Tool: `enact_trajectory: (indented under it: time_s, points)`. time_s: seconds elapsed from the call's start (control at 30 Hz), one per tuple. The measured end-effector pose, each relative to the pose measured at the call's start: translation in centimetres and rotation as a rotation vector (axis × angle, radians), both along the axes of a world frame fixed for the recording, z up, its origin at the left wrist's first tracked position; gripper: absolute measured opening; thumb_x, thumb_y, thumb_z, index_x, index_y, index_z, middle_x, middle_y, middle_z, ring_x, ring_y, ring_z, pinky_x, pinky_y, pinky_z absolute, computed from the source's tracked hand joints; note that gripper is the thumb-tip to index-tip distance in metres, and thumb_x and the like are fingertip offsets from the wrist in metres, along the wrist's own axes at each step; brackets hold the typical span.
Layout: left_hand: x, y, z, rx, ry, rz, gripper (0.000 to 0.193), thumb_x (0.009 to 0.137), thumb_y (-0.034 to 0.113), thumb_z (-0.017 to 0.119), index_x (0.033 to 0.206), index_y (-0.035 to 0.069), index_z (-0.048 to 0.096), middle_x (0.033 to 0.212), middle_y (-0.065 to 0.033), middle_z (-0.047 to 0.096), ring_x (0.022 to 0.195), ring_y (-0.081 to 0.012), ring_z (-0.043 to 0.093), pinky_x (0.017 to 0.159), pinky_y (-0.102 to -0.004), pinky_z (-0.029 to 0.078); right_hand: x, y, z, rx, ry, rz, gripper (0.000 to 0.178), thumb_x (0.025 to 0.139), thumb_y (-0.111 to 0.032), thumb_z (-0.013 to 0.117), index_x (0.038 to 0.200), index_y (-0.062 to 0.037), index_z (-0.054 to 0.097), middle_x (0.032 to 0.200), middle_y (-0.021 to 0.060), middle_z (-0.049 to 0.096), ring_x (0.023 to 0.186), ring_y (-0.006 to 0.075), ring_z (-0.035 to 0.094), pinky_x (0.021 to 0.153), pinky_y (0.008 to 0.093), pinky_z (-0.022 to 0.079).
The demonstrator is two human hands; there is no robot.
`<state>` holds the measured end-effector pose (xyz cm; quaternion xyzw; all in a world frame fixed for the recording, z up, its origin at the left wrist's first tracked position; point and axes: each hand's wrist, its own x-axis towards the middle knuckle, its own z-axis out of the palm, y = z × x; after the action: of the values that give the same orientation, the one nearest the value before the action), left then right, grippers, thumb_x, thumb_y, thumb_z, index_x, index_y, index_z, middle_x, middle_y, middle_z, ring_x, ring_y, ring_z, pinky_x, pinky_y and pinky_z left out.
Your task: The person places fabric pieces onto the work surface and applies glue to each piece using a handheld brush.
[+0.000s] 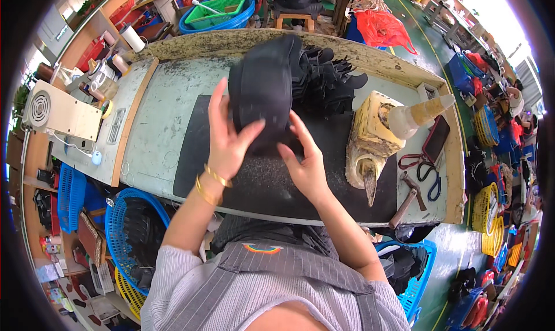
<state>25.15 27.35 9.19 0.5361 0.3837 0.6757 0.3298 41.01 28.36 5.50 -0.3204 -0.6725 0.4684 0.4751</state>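
Note:
Both my hands hold up a black fabric piece [263, 88] above the dark mat [254, 183] on the workbench. My left hand [228, 137] grips its lower left side, thumb across the front, with gold bangles on the wrist. My right hand [306, 163] pinches its lower right edge. Just behind the piece lies a fanned stack of black cut pieces [329, 79].
A yellowed glue container with a cone nozzle [376, 134] stands to the right on the mat, with a hammer [407, 201], scissors [425, 175] and a dark phone [436, 139] beyond it. A white machine [60, 114] sits at left. Blue baskets [136, 230] stand below the bench edge.

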Motion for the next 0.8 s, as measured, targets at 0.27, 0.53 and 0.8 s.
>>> enact_trajectory:
  time_s: [0.27,0.53,0.8]
  points:
    - [-4.8,19.8,-8.2,-0.251,0.359,0.097,0.064,0.077,0.023,0.07,0.132,0.005,0.043,0.134,-0.0171,0.042,0.119,-0.0269,0.044,0.102,-0.0341,0.032,9.3,-6.5,1.5,0.023,-0.186,-0.098,0.04,0.075,0.005,0.064,0.113,-0.0002,0.053,0.104,0.0143,0.056,0.08,0.0188,0.062,0.072,0.0283,0.05]
    - [-3.0,23.4,-2.0,-0.55,0.959,0.401,0.068,0.059,0.064,0.068,0.075,-0.003,0.068,0.081,-0.0215,0.065,0.077,-0.034,0.063,0.081,-0.0381,0.047,16.5,-5.7,2.4,0.265,-0.584,-0.541,0.023,0.074,0.008,0.061,0.096,0.0,0.059,0.09,0.0132,0.059,0.068,0.0196,0.06,0.063,0.0292,0.048]
    - [-2.3,25.4,-1.5,-0.745,0.444,0.147,0.043,0.062,0.02,0.08,0.087,-0.012,0.064,0.087,-0.0152,0.067,0.075,-0.0234,0.065,0.067,-0.0335,0.051,16.6,-3.0,4.2,0.512,-0.85,-0.5,0.018,0.076,0.003,0.063,0.093,0.0007,0.06,0.088,0.0149,0.06,0.076,0.031,0.06,0.067,0.0372,0.049]
